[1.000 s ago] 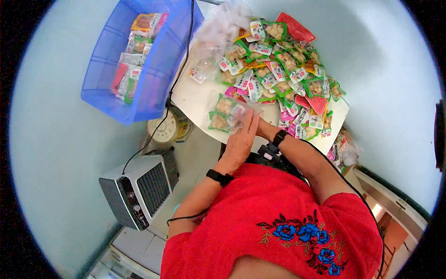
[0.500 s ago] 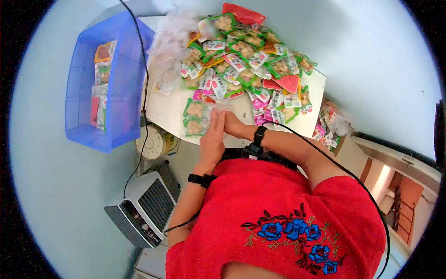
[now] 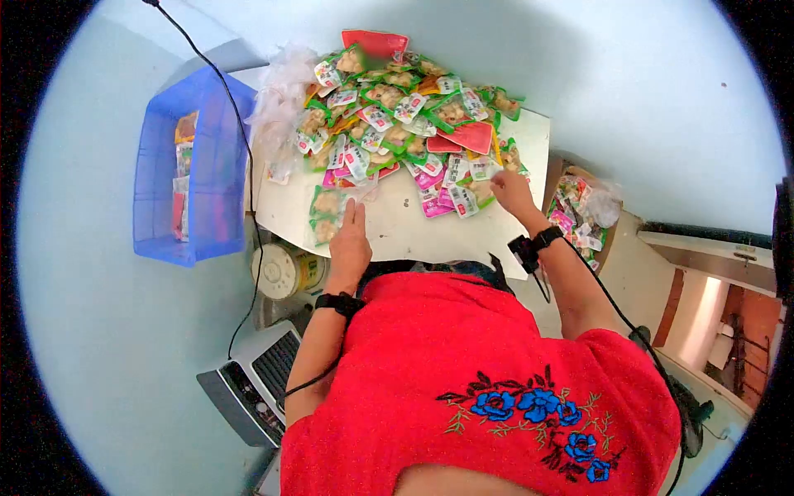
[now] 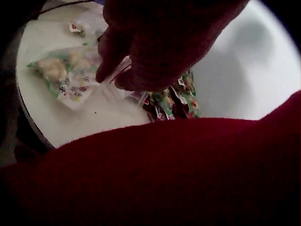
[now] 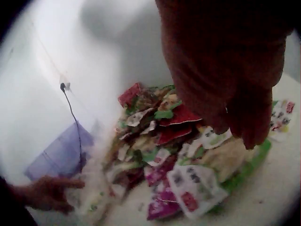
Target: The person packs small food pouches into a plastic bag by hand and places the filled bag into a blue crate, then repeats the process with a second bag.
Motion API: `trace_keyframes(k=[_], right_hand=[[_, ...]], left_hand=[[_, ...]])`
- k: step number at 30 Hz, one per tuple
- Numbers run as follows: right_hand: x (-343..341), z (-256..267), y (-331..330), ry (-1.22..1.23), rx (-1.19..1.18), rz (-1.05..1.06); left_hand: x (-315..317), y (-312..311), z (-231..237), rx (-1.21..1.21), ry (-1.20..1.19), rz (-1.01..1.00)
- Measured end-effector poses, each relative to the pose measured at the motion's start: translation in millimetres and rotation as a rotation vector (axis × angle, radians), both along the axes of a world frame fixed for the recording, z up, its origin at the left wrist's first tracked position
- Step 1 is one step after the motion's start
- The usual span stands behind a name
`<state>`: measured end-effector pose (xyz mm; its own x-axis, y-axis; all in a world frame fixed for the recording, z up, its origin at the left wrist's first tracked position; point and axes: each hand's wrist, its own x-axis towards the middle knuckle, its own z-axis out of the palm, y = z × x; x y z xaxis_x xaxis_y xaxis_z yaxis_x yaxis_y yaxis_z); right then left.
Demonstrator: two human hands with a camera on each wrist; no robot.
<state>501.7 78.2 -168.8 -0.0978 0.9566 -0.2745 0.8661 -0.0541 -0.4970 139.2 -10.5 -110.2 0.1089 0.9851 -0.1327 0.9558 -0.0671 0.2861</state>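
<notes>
A clear plastic bag [image 3: 335, 208] with green-edged snack packets [image 3: 326, 201] inside lies at the table's front left. My left hand [image 3: 351, 245] pinches its open end between thumb and fingers; the left wrist view shows the bag [image 4: 70, 96] lying out beyond the fingertips. My right hand [image 3: 514, 197] is at the right end of the packet pile, fingers bent downward. In the right wrist view its fingertips are right at a green-edged packet [image 5: 228, 160], beside a white-labelled packet [image 5: 195, 188]. Nothing shows lifted in that hand.
A large pile of snack packets [image 3: 389, 107] covers the back of the white table [image 3: 397, 223]. Thin clear bags [image 3: 281, 103] lie at its left. A blue crate [image 3: 207, 223] holding packets stands farther left, with a black cable [image 3: 251, 165] hanging past. A box of packets [image 3: 579, 207] stands right.
My right hand has left the clear bag and moved right to the packets at the pile's edge. The left hand stays at the bag. The head view has shifted.
</notes>
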Motion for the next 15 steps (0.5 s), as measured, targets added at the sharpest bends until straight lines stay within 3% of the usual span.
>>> trace_keyframes(k=[1,4,8,12,15], right_hand=[[8.8,-5.1,-7.6,-0.106,-0.028,0.047],[14.6,-21.8,-35.7,-0.094,0.204,0.048],[-2.9,-25.8,-47.2,-0.015,0.219,-0.002],[-16.9,-18.6,-49.4,-0.036,0.060,0.018],[-18.7,-26.4,-48.5,0.031,0.104,-0.092]], left_hand=[[1.2,0.3,-0.1,-0.003,0.010,-0.008],[4.6,-0.9,-1.5,0.015,0.009,-0.038],[8.9,-2.3,0.5,0.031,0.034,-0.047],[11.5,-6.3,0.4,0.028,0.042,-0.065],[14.0,-7.8,1.9,0.006,0.042,-0.057]])
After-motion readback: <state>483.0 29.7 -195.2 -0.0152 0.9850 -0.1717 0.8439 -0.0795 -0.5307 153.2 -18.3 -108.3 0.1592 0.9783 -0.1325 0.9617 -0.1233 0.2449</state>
